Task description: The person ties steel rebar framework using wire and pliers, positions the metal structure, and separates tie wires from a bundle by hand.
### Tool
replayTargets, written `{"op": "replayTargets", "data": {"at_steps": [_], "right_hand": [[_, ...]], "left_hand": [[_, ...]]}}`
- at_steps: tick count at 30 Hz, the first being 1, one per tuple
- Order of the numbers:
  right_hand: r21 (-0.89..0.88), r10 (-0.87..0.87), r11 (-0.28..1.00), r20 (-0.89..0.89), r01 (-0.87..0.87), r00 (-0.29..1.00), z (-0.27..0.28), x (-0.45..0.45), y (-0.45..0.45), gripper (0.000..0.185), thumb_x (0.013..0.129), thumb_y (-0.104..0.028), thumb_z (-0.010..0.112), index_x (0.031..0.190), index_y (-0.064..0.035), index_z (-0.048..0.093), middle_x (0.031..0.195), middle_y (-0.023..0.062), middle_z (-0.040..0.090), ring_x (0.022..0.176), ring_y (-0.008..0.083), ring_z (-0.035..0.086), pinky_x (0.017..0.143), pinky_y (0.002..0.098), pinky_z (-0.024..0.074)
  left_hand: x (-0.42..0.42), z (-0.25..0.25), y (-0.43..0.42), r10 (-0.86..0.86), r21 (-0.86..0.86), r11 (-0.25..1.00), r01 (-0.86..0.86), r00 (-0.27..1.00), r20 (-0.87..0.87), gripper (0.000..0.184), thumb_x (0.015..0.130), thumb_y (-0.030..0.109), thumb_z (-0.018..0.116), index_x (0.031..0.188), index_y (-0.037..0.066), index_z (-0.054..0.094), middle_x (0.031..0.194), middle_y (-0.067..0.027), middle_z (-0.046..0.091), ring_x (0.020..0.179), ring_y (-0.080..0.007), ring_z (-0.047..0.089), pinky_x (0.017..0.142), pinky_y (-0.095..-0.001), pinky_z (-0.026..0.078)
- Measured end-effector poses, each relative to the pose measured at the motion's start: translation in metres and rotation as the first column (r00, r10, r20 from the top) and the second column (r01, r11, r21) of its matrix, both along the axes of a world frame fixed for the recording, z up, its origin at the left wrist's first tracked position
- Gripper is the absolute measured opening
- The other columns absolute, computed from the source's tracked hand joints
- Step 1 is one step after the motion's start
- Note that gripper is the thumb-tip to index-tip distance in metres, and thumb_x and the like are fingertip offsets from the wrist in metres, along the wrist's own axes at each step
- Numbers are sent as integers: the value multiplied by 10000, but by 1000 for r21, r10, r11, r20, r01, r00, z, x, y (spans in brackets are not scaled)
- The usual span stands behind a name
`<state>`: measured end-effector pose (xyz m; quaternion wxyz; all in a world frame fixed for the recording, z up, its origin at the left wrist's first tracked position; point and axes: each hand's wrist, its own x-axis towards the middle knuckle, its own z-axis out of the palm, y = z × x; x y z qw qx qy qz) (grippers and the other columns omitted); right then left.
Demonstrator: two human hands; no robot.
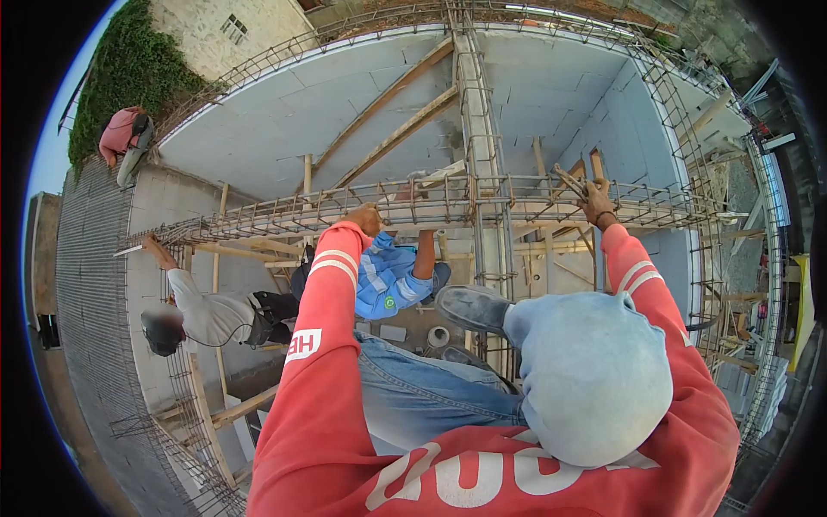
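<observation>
My left hand (366,220) is closed over the near side of a long rebar cage (413,194) that runs crosswise in front of me. At the right part of the same cage, my right hand (599,204) grips a rusty two-pronged tool (570,183) that looks like pincers. Its tips point up and to the left, above the bars. A dark band circles my right wrist. One boot (472,308) of mine rests on the beam (495,258) that crosses the cage, with my knee bent high.
Below the cage, a person in a blue shirt (392,276) works close by. Another in a light top (211,306) reaches to the cage's left end. A third person (125,138) crouches at the far-left roof edge. Wooden props (396,138) lean against grey block walls (551,77).
</observation>
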<state>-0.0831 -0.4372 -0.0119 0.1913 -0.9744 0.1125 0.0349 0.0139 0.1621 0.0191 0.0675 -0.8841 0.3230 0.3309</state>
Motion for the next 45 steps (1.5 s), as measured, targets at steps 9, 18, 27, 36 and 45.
{"op": "replayTargets", "data": {"at_steps": [9,18,27,36,45], "right_hand": [[-15,-51,999,-121,50,991,-2,-2,2,566,832,-479,725,1220,-122,517,984,169,704,985,416,641,890,508,449],[-3,-49,999,-76,49,996,-11,0,-3,572,852,-510,691,1259,-151,511,1017,148,711,1031,378,645,965,504,378],[47,-35,998,-10,36,999,-14,-7,-7,561,800,-547,737,1079,-103,537,925,128,704,948,350,676,857,502,425],[-12,-34,999,66,35,997,-27,-3,-10,565,795,-567,731,1068,-107,549,899,109,700,913,368,660,836,502,421],[-43,-25,999,125,30,992,-43,-8,-14,563,817,-603,678,1045,-110,533,900,149,702,902,390,651,844,526,406]], "left_hand": [[-20,-11,-23,153,38,985,-166,961,229,307,889,307,610,1002,62,757,1325,-110,574,1280,-331,444,1050,-441,427],[-27,-28,-12,264,-202,958,-205,904,335,308,898,348,586,913,114,785,1068,-88,719,1247,-306,445,1102,-438,344],[-28,-29,-12,322,-211,940,-268,902,288,306,905,369,593,969,140,786,1114,-117,689,1288,-317,415,1106,-441,345],[-32,-19,-18,264,-144,963,-228,906,331,328,930,381,569,991,136,778,1113,-82,694,1250,-300,422,1104,-436,323],[-29,-22,-21,213,-129,976,-177,908,360,336,946,396,542,985,159,777,1072,-51,717,1224,-284,447,1080,-445,320]]}}
